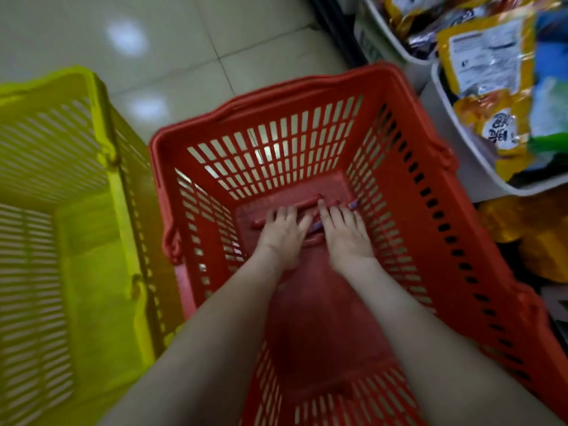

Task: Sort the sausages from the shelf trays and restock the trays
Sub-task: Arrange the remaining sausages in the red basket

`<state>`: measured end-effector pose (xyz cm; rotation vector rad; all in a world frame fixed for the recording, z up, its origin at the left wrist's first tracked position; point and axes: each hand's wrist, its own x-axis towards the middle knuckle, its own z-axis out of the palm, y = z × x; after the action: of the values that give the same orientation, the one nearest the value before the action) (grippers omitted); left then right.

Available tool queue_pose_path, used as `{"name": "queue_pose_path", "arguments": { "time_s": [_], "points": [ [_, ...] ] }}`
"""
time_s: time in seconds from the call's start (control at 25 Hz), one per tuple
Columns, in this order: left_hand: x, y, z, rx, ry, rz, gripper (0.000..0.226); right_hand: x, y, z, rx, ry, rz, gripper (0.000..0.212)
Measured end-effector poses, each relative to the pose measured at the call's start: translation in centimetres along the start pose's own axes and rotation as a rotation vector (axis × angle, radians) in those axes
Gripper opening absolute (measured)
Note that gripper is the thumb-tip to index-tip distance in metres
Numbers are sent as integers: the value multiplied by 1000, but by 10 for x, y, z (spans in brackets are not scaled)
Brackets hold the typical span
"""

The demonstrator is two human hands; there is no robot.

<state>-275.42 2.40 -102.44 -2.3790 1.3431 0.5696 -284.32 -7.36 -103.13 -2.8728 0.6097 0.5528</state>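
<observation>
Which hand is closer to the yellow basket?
Left. Both hands are inside the red basket; the left hand is on the side toward the yellow basket, the right hand farther from it.

The left hand (pixel 284 233) and right hand (pixel 349 236) rested palm-down on slim red-wrapped sausages (pixel 304 202) at the bottom of a red slatted plastic basket (pixel 408 192). A yellow slatted plastic basket (pixel 113 179) stood just beside it. White shelf trays (pixel 451 130) held yellow packets (pixel 479 103).

Sausages (pixel 302 202) lie in the middle basket (pixel 307 87), between the left basket (pixel 101 118) and shelf trays (pixel 455 167).
</observation>
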Motion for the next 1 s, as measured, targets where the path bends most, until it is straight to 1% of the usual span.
{"name": "queue_pose_path", "arguments": {
  "time_s": [0.08, 0.12, 0.2, 0.28, 0.36, 0.44, 0.48, 0.52, 0.56, 0.6, 0.64, 0.68, 0.72, 0.76, 0.8, 0.84, 0.88, 0.92, 0.96, 1.0],
  "points": [
    [0, -1, 7, 8, 25, -11, 100, 3, -2, -4, -59, 86, -18, 64],
    [0, -4, 7, -41, 6, -44, 102, 3, -3, -5, -62, 98, -20, 60],
    [3, -3, 7, -155, -54, -107, 104, 1, -4, -2, -72, 66, -25, 58],
    [3, 4, 7, -167, -54, -118, 101, -4, -5, 3, -60, -28, -49, 62],
    [1, 13, 8, -204, -74, -145, 96, -10, -7, 8, -10, -72, -50, 71],
    [-6, 25, 15, -308, -64, -244, 78, -17, -9, 13, 41, -59, -36, 76],
    [-11, 31, 18, -358, -31, -298, 66, -23, -8, 17, 49, -62, -24, 75],
    [-17, 37, 20, -401, -2, -348, 59, -30, -4, 22, 49, -76, -17, 75],
    [-23, 43, 23, -439, -2, -380, 60, -38, 1, 25, 54, -112, -26, 76],
    [-27, 48, 24, -498, -29, -389, 66, -46, 8, 28, 88, -158, -49, 79],
    [-29, 50, 23, -593, -78, -388, 71, -53, 17, 31, 191, -197, -60, 82],
    [-29, 50, 20, -711, -123, -394, 72, -57, 23, 31, 368, -195, -32, 82],
    [-27, 49, 16, -825, -158, -421, 69, -58, 29, 31, 566, -135, 32, 73],
    [-23, 47, 14, -920, -178, -453, 63, -56, 30, 30, 701, -14, 125, 57],
    [-18, 46, 15, -985, -189, -471, 56, -53, 28, 29, 736, 121, 243, 41],
    [-15, 47, 16, -1018, -194, -471, 46, -50, 23, 27, 724, 178, 379, 36],
    [-14, 50, 18, -1037, -211, -469, 36, -48, 17, 26, 726, 153, 510, 45],
    [-16, 55, 21, -1052, -236, -464, 30, -47, 11, 26, 738, 76, 638, 56],
    [-19, 58, 23, -1074, -259, -461, 26, -48, 7, 26, 754, 6, 743, 64],
    [-22, 61, 25, -1110, -263, -460, 23, -49, 5, 27, 782, -34, 818, 67]
  ]
}}
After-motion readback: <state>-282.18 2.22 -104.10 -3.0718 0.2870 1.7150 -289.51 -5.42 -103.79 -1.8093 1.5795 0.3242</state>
